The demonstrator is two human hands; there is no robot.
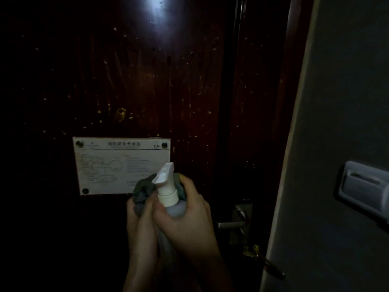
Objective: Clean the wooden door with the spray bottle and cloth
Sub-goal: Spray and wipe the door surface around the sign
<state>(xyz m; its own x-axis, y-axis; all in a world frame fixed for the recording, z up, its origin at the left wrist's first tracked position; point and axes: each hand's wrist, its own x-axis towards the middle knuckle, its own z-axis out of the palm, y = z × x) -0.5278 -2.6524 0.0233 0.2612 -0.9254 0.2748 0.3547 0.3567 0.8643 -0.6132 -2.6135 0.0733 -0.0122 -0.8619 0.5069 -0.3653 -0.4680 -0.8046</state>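
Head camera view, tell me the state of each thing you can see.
spray bottle: upright, gripped by right hand
cloth: bunched, held by left hand
wooden door: speckled with pale spots
door handle: level
sign: fixed on door

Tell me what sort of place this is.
Probably a hotel or dormitory room entrance: a floor-plan sign marked 1F is screwed to the dark wooden door, which has a lever handle.

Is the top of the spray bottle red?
No, the spray bottle has a white top, sticking up in front of the gray cloth.
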